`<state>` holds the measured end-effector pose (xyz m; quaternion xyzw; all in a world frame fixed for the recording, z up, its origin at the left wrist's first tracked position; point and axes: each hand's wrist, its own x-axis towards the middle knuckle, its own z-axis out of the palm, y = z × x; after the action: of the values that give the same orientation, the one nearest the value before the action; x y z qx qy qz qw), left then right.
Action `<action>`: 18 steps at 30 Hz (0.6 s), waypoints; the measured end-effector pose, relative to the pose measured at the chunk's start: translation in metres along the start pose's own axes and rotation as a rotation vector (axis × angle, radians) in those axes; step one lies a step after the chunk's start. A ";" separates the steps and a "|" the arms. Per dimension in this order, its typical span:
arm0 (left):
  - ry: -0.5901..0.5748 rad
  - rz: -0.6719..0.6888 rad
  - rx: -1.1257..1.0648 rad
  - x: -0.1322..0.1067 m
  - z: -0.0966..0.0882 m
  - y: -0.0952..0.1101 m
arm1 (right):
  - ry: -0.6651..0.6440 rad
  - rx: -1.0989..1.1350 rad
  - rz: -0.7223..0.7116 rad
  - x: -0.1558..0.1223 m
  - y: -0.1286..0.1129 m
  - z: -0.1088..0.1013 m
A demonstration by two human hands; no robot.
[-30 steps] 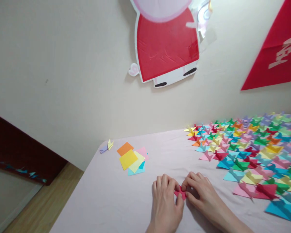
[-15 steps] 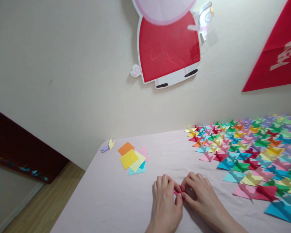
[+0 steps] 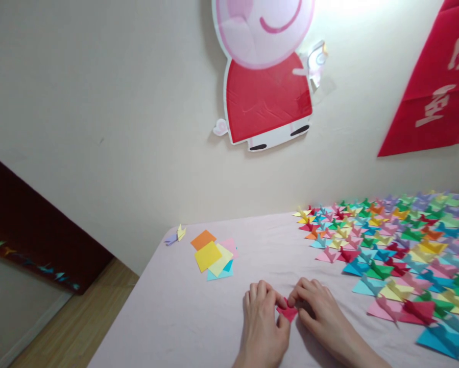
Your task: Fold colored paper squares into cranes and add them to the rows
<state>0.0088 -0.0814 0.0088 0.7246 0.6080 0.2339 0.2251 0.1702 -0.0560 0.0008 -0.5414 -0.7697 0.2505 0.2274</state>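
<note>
Between my two hands lies a small folded piece of red origami paper [image 3: 287, 310], down on the pale pink bed sheet [image 3: 168, 317]. My left hand [image 3: 263, 319] grips its left side with thumb and index finger. On the other side, my right hand [image 3: 321, 312] has its fingertips closed at the paper's upper right edge, the thumb a little below. Right of my hands stand many folded paper cranes [image 3: 395, 291] in rows, in several colours. Loose paper squares [image 3: 208, 255] in yellow, orange, pink and blue overlap to the left.
Two folded paper pieces [image 3: 180, 233], yellow and purple, sit at the far left corner of the sheet. Behind rises a wall with a cartoon pig cutout [image 3: 269, 97] and a red banner [image 3: 424, 97]. More cranes [image 3: 45, 269] rest on a dark ledge at left.
My right thumb has drawn back from the red paper, and more of the paper shows between my hands. The view has tilted up slightly.
</note>
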 end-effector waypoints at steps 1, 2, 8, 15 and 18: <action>0.003 -0.001 0.001 0.000 0.000 0.000 | 0.001 -0.001 -0.001 0.000 -0.001 0.000; 0.006 0.000 0.003 -0.001 0.000 0.000 | 0.005 -0.002 -0.002 -0.001 -0.002 -0.001; 0.034 0.026 -0.011 -0.004 -0.003 0.000 | 0.043 -0.010 -0.018 -0.001 -0.004 -0.001; 0.044 0.037 -0.043 -0.002 -0.002 -0.004 | 0.038 0.073 -0.010 0.003 0.004 -0.004; 0.067 0.071 -0.071 -0.002 -0.001 -0.006 | 0.035 0.170 -0.027 0.004 0.010 -0.008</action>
<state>0.0033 -0.0823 0.0056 0.7289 0.5803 0.2873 0.2220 0.1811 -0.0479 0.0011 -0.5139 -0.7488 0.3023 0.2894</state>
